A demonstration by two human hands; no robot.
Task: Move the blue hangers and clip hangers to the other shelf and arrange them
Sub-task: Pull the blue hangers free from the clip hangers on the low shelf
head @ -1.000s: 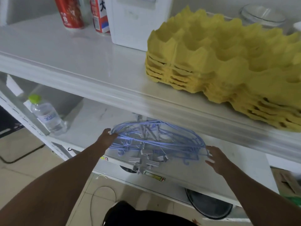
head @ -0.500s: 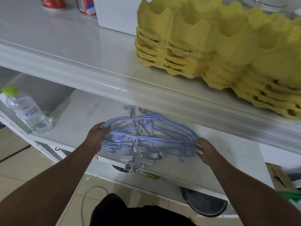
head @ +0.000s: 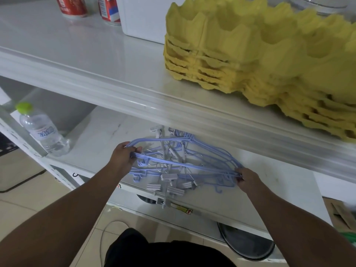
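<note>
A tangled bundle of blue hangers point(head: 192, 162) lies on the lower white shelf point(head: 279, 189), partly under the lip of the upper shelf point(head: 77, 54). Grey clip hangers point(head: 169, 178) are mixed into the pile, their clips spilling toward the shelf's front edge. My left hand point(head: 123, 158) grips the left ends of the blue hangers. The right ends are pinched in my right hand point(head: 248, 180). The hooks at the back are hidden under the upper shelf.
A water bottle with a green cap point(head: 41, 130) stands at the lower shelf's left end. On the upper shelf sit a stack of yellow egg trays point(head: 260, 54), a white box point(head: 144, 18) and two cans point(head: 90, 6). A dark round pan point(head: 248, 241) lies below.
Both hands, which reached toward the pile's two ends, have closed on the blue hangers. The camera has tilted and moved closer.
</note>
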